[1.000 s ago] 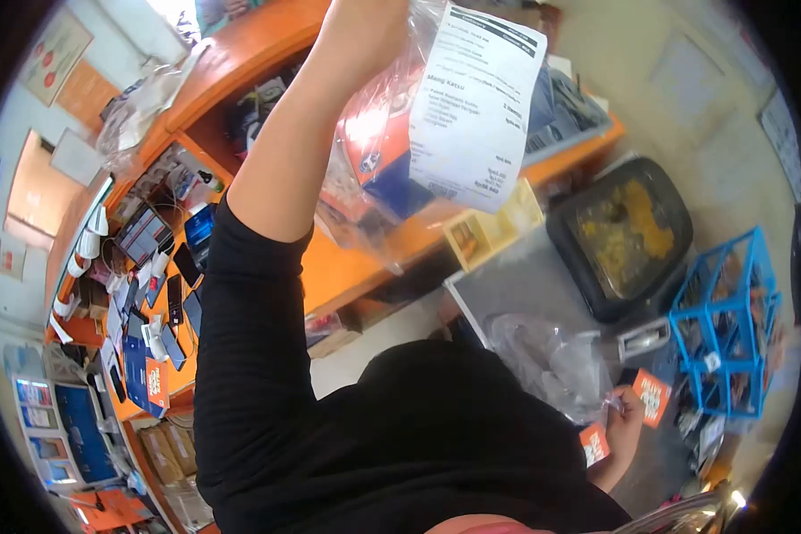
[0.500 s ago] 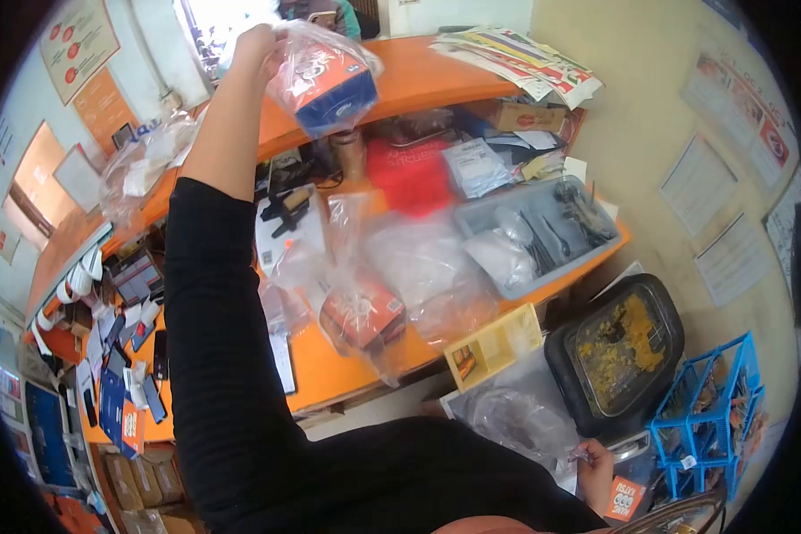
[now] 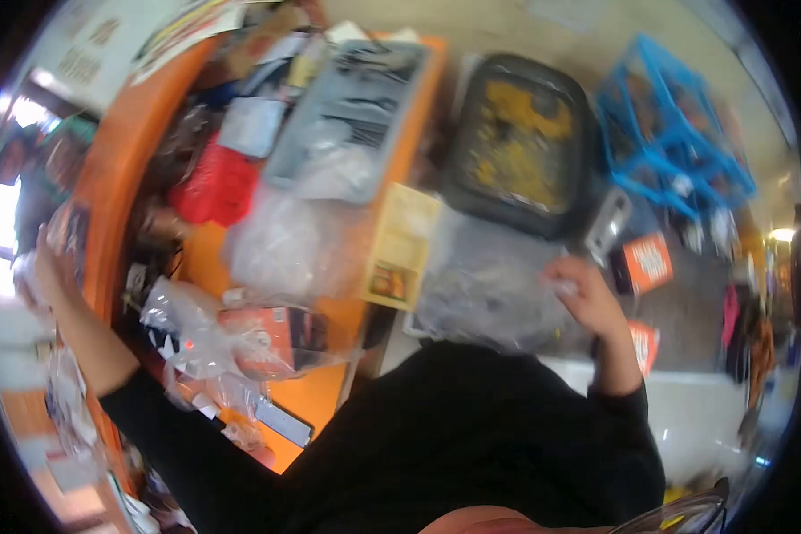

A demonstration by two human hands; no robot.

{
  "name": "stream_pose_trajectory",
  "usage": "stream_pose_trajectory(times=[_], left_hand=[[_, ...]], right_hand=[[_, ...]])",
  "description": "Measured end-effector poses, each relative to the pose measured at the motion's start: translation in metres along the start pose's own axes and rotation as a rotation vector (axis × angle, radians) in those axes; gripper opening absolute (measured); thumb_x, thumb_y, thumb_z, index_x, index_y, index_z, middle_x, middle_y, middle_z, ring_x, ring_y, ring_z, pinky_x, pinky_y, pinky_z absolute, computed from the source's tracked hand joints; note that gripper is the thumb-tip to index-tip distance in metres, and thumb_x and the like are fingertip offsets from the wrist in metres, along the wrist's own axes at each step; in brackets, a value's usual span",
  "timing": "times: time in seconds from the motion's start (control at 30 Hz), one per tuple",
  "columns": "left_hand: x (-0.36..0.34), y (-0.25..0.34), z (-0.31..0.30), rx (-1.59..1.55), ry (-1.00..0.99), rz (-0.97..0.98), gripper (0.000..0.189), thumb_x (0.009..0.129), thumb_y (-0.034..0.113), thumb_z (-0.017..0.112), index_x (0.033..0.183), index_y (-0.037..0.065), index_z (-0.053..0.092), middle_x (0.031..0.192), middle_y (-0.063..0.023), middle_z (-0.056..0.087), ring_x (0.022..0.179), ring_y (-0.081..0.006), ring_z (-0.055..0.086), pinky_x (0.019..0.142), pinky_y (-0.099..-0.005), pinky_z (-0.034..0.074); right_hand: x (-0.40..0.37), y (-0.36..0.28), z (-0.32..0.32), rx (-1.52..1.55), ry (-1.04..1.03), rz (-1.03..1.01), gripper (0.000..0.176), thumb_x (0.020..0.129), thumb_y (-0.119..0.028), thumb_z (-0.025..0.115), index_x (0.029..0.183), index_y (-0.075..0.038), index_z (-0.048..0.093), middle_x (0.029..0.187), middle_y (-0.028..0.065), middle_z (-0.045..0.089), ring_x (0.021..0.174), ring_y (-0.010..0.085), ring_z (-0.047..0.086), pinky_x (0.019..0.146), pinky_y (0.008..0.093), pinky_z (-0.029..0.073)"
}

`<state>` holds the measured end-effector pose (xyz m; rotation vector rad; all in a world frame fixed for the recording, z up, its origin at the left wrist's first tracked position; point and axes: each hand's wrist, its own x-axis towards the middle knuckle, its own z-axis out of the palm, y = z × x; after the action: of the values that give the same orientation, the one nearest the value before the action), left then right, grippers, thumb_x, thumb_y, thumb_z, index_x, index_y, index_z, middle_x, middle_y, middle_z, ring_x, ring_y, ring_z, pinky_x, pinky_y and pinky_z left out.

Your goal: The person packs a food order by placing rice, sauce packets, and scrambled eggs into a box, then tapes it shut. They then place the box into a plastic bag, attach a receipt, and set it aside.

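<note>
At the far left, my left hand (image 3: 49, 274) is blurred, closed on the clear bag around an orange and blue box (image 3: 68, 233), beside the raised orange ledge (image 3: 125, 156). My right hand (image 3: 587, 298) pinches the edge of a clear plastic bag (image 3: 494, 289) over the pile of bags right of my body. A second bagged orange box (image 3: 271, 340) lies on the orange desk (image 3: 307, 392), with crumpled clear plastic (image 3: 280, 245) behind it.
A grey tray of tools (image 3: 351, 120), a yellow box (image 3: 400, 245), a black bin with a stained lid (image 3: 521, 147) and a blue wire rack (image 3: 672, 133) stand around. A phone (image 3: 283, 422) lies on the desk. A person (image 3: 62, 156) is beyond the ledge.
The view has swung to the right. My left hand and the bagged box are lower, beside the ledge. My right hand shows more fully, on the plastic.
</note>
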<state>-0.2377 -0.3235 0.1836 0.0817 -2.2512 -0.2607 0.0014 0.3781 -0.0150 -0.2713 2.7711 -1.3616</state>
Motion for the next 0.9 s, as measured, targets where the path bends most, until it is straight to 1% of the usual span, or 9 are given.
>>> stream_pose_trajectory(times=[0.13,0.23,0.33,0.4,0.47,0.53,0.57,0.7,0.9], left_hand=[[-0.127,0.206,-0.030,-0.856,-0.438,0.146,0.055,0.084,0.028,0.065,0.127,0.001,0.045,0.121,-0.0127,0.054,0.108,-0.0246,0.055,0.093,-0.0379,0.043],[-0.261,0.322,-0.017,-0.770,-0.795,0.466,0.091,0.065,0.032,0.083,0.137,0.001,0.036,0.134,-0.0160,0.046,0.123,-0.0286,0.045,0.101,-0.0409,0.035],[-0.342,0.397,0.018,-0.866,-0.900,0.400,0.108,0.061,0.031,0.084,0.143,0.002,0.021,0.141,-0.0216,0.036,0.132,-0.0377,0.032,0.109,-0.0450,0.025],[-0.380,0.421,0.043,-0.872,-1.135,0.442,0.089,0.067,0.032,0.079,0.138,0.003,0.035,0.135,-0.0202,0.045,0.123,-0.0358,0.045,0.104,-0.0433,0.033],[-0.405,0.423,0.083,-0.756,-1.711,0.518,0.064,0.074,0.031,0.072,0.127,0.002,0.050,0.122,-0.0190,0.056,0.104,-0.0314,0.060,0.092,-0.0459,0.045],[-0.438,0.413,0.106,-1.021,-1.410,0.029,0.040,0.081,0.027,0.066,0.112,0.002,0.060,0.107,-0.0144,0.063,0.082,-0.0281,0.064,0.075,-0.0469,0.052],[-0.433,0.418,0.108,-1.111,-1.406,-0.313,0.038,0.082,0.026,0.065,0.113,0.003,0.059,0.105,-0.0122,0.062,0.082,-0.0267,0.063,0.074,-0.0456,0.052],[-0.418,0.417,0.124,-1.261,-1.363,-1.185,0.029,0.084,0.022,0.064,0.107,0.005,0.058,0.102,-0.0075,0.058,0.085,-0.0251,0.059,0.073,-0.0395,0.053],[-0.450,0.436,0.152,-1.537,-1.295,-1.518,0.022,0.082,0.018,0.065,0.097,0.007,0.053,0.095,-0.0075,0.056,0.088,-0.0243,0.058,0.074,-0.0411,0.053]], right_hand=[[-0.005,0.005,0.013,0.161,0.112,0.033,0.017,0.078,-0.005,0.061,0.094,0.001,0.060,0.089,0.0129,0.062,0.086,0.0263,0.061,0.077,0.0322,0.046],[-0.011,-0.007,0.015,0.329,0.028,0.002,0.014,0.081,-0.004,0.060,0.094,0.000,0.060,0.089,0.0115,0.063,0.085,0.0245,0.061,0.076,0.0308,0.046],[-0.023,-0.009,0.013,0.416,-0.038,-0.143,0.015,0.080,-0.003,0.060,0.094,0.000,0.061,0.089,0.0107,0.064,0.085,0.0247,0.062,0.076,0.0302,0.046],[-0.038,-0.003,0.011,0.417,-0.097,-0.212,0.015,0.079,-0.004,0.061,0.093,0.000,0.062,0.088,0.0102,0.065,0.084,0.0245,0.062,0.076,0.0296,0.047],[-0.055,0.009,-0.008,0.283,-0.169,-0.211,0.045,0.072,-0.017,0.073,0.113,-0.006,0.057,0.108,0.0124,0.060,0.103,0.0286,0.056,0.088,0.0360,0.043],[-0.077,0.016,-0.027,0.087,-0.007,-0.306,0.070,0.065,-0.025,0.081,0.126,-0.010,0.050,0.122,0.0133,0.054,0.114,0.0317,0.049,0.095,0.0400,0.038],[-0.097,0.037,-0.042,-0.047,-0.049,-0.170,0.102,0.051,-0.034,0.087,0.137,-0.014,0.037,0.135,0.0127,0.043,0.126,0.0344,0.037,0.101,0.0442,0.030],[-0.190,0.129,-0.081,-0.745,-0.308,0.476,0.133,0.039,-0.036,0.091,0.147,-0.019,0.014,0.142,0.0147,0.033,0.133,0.0351,0.029,0.102,0.0590,0.024],[-0.231,0.174,-0.078,-0.783,-0.333,0.428,0.125,0.043,-0.033,0.086,0.146,-0.019,0.016,0.130,0.0178,0.041,0.122,0.0376,0.040,0.099,0.0564,0.029]])
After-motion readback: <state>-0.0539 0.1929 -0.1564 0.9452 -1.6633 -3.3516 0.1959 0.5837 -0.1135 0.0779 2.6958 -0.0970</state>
